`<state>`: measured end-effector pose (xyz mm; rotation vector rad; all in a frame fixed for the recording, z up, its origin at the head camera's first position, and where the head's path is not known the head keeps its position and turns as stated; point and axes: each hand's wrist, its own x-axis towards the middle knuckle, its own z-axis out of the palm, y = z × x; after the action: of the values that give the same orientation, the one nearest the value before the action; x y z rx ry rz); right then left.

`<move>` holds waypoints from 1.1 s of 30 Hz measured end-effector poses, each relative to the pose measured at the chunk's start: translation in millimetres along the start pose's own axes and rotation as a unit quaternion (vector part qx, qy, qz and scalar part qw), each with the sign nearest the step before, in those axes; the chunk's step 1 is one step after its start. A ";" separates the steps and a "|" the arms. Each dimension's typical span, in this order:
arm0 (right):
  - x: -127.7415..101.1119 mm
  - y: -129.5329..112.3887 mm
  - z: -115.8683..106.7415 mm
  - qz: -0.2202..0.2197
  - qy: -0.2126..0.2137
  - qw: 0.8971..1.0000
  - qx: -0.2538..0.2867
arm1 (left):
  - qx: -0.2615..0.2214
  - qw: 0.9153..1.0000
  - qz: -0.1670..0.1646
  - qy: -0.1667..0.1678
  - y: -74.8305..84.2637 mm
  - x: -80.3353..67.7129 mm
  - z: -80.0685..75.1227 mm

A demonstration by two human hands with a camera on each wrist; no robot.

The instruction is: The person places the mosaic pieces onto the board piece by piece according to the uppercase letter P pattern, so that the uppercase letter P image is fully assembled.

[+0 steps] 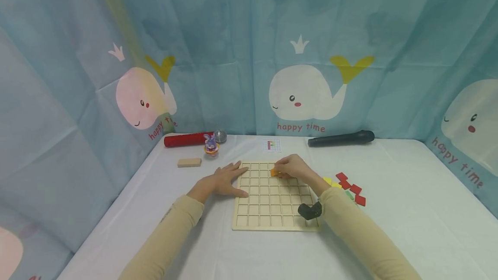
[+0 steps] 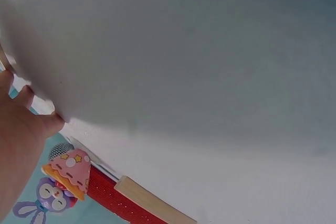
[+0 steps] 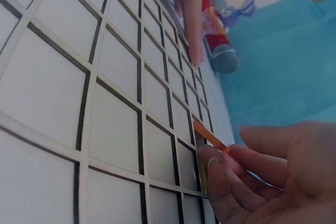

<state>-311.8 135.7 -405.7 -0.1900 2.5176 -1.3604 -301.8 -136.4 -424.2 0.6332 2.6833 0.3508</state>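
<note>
A wooden grid board [image 1: 272,211] lies flat on the white table. My right hand [image 1: 292,167] pinches a small orange tile [image 1: 274,172] over the board's far rows; the right wrist view shows the orange tile [image 3: 210,137] held at an angle against the grid [image 3: 105,108] by my fingertips [image 3: 220,163]. My left hand [image 1: 225,180] rests flat and open on the table, its fingers touching the board's left edge. In the left wrist view only part of my left hand [image 2: 21,145] shows.
Red, yellow and green tiles [image 1: 349,187] lie right of the board. A pattern card [image 1: 271,145], a black microphone [image 1: 341,138], a red tube [image 1: 186,139], a bunny toy [image 1: 211,145] and a wooden block [image 1: 189,162] sit further back. Whale-print curtains surround the table.
</note>
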 end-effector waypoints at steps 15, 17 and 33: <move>-3.1 -7.2 2.4 0.006 0.002 1.000 -0.022 | -0.004 1.000 -0.006 -0.002 3.9 -3.8 -4.2; -3.0 -7.5 2.2 0.009 0.002 1.000 -0.021 | -0.007 1.000 -0.006 -0.002 3.7 -3.3 -4.1; -6.0 5.4 -8.9 -0.024 -0.017 0.999 0.028 | -0.003 1.000 -0.009 -0.009 4.1 -2.2 -4.0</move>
<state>-308.6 147.3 -404.6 -0.2612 2.4588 -1.4315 -300.0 -134.6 -418.7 0.6062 2.6674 0.3461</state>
